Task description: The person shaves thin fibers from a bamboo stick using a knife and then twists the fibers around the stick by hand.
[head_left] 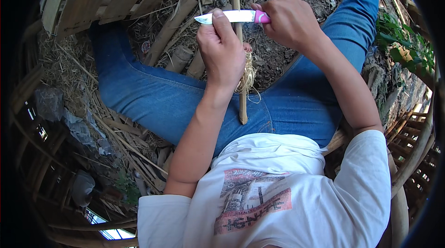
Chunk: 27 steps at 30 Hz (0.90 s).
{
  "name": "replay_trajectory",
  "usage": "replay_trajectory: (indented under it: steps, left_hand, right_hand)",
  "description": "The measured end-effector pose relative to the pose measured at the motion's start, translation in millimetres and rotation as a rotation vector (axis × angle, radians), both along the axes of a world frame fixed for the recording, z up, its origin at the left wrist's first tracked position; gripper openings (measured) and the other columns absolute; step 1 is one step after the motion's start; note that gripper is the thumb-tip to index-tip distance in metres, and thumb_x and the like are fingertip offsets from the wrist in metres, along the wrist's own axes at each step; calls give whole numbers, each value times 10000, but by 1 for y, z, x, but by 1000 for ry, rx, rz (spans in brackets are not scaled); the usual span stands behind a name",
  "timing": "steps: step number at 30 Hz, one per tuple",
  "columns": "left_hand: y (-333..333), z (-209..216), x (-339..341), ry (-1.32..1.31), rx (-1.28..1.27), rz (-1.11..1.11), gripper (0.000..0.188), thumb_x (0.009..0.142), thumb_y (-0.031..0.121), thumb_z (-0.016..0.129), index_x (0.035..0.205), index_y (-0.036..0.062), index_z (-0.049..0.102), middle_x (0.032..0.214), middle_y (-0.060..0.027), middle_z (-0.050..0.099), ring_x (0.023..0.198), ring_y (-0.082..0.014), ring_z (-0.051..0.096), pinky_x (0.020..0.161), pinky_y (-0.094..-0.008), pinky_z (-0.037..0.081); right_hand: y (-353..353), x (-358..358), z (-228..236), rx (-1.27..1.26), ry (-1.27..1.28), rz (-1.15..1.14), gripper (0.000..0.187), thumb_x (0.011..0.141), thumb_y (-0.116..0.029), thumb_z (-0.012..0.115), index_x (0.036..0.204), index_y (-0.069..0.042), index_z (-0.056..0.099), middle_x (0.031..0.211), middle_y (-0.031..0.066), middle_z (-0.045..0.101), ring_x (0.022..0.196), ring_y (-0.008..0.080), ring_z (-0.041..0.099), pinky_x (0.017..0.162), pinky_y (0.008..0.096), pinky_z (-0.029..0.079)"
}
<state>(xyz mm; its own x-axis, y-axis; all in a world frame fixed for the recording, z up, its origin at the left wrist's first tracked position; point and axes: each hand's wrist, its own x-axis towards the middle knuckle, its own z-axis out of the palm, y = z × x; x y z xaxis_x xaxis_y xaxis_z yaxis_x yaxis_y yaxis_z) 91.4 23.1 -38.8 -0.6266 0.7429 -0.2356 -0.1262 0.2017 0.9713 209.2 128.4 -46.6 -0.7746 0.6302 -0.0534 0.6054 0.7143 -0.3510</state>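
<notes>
**Kitchen knife (238, 16) lies across a wooden stick (239, 34)**

On the left, a slatted wooden panel (88, 0) stands beyond the bent leg in blue jeans (148, 88). The left hand (221, 58) is curled around the stick, thumb on the blade near its tip. Pale curled shavings (249, 74) hang beside that hand, above the stick's lower end. The right hand (289, 23) grips the knife's pink handle (262, 17).

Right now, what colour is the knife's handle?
The visible handle is pink and white, in head view.
</notes>
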Motion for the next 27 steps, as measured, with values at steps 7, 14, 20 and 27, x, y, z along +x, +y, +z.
replay_trajectory:
  steps: [7,14,20,27]
  left_hand:
    - [7,3,-4,20,-20,-2,492,1054,285,373,678,-16,471,515,-12,414,402,-103,480,374,-280,511]
    - [4,5,-4,84,-68,-43,414,1053,310,371,834,0,536,673,-29,526,517,-80,504,395,-258,498]
    - [6,-1,4,-36,35,91,493,1052,285,391,675,-16,492,501,-30,438,399,-115,457,385,-288,393]
    - [-28,-8,2,159,-104,-22,467,1032,225,417,640,-22,474,517,-30,424,512,-96,367,494,-355,294]
  right_hand:
    - [4,-3,1,-5,-5,-29,169,758,-187,621,807,-54,714,717,209,643,726,396,650,682,489,528]
    - [3,-4,0,-51,-8,-42,175,746,-163,602,834,-54,707,728,215,630,735,406,629,698,507,508]
    - [8,-3,4,-11,-39,22,152,741,-191,641,746,-43,674,716,187,661,699,384,664,656,472,541]
    - [-24,9,8,-14,25,43,162,782,-221,660,723,-71,662,650,156,643,635,363,659,582,460,528]
